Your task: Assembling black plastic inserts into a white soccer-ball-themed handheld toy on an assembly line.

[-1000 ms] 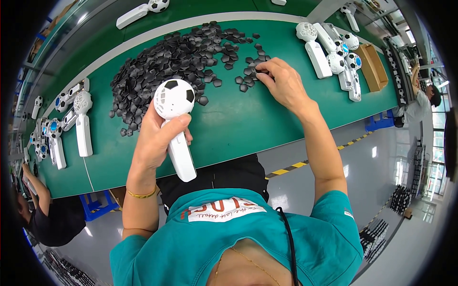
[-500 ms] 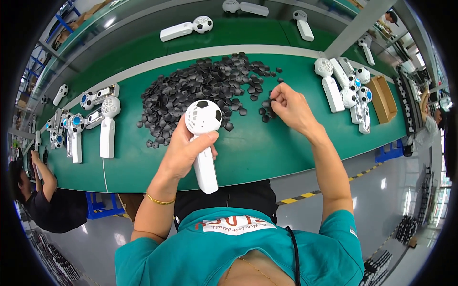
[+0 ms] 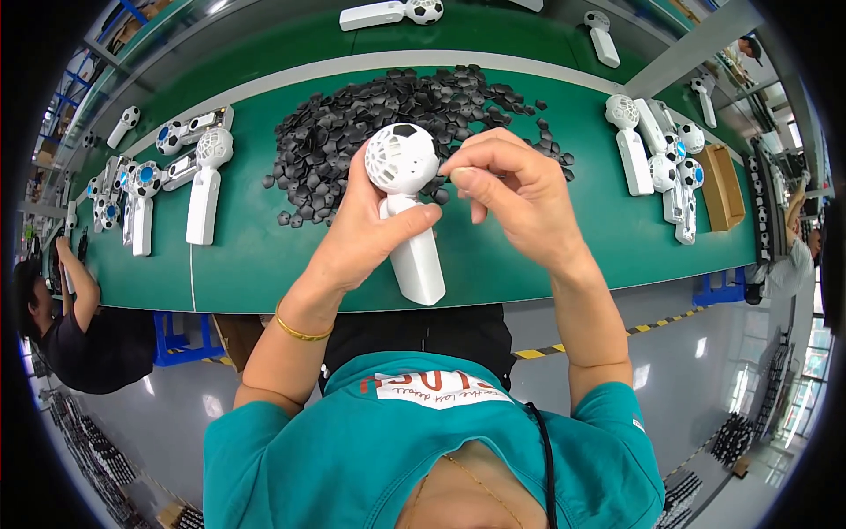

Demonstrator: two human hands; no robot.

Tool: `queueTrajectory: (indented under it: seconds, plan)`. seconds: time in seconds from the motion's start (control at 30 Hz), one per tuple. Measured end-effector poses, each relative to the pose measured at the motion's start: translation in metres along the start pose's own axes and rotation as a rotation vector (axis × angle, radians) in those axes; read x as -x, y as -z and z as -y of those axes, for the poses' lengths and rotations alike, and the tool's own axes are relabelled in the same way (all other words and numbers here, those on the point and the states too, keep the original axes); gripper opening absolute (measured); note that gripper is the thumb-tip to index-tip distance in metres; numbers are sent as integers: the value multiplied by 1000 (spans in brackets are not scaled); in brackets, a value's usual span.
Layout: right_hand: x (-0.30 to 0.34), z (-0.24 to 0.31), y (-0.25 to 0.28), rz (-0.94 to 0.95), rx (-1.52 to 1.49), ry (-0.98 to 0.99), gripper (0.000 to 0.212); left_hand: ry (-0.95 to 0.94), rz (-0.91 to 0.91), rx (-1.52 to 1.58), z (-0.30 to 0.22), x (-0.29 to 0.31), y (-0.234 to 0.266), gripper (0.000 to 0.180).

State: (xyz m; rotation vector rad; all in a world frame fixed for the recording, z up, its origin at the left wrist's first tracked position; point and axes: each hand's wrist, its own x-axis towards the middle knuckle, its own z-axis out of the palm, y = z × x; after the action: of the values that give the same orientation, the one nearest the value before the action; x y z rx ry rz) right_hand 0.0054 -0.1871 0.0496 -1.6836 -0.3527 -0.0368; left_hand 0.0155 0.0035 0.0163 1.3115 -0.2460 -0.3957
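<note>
A white handheld fan (image 3: 418,264) with a football-patterned round head is gripped in my left hand (image 3: 357,229), fingers wrapped behind its neck and thumb across the front. The fan leans slightly, head up. A black patch shows on top of the head, and slotted openings face left. My right hand (image 3: 520,189) is at the right side of the head, thumb and forefinger pinched together against it; whatever is between the fingertips is hidden. Behind the fan spreads a heap of small black pentagon pieces (image 3: 352,115) on the green table (image 3: 502,264).
White fans (image 3: 204,207) lie grouped at the left, some opened up. More fans (image 3: 633,159) lie at the right beside a brown cardboard box (image 3: 721,189). Beyond the pale strip, several fans (image 3: 374,15) rest on a green surface. A co-worker (image 3: 84,326) sits at far left.
My right hand has moved left from the loose pentagon pieces to the fan's head. My left hand has turned the fan, so its slotted side shows more. The view has shifted.
</note>
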Motion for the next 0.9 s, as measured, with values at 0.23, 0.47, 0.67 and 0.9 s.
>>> queueTrajectory:
  seconds: [0.23, 0.47, 0.67, 0.9]
  plan:
    - [-7, -9, -16, -92, 226, 235, 6, -19, 10, -111, 5, 0, -2, 89]
    - [-20, -11, -4, 26, 394, 320, 17, -13, 3, -193, 0, -4, -5, 89]
    - [-33, -3, 4, -51, 390, 128, 33, -56, 10, -195, -9, -20, -10, 84]
    - [-80, -11, 25, 118, 99, 82, 46, -158, 60, -366, -43, -66, 0, 81]
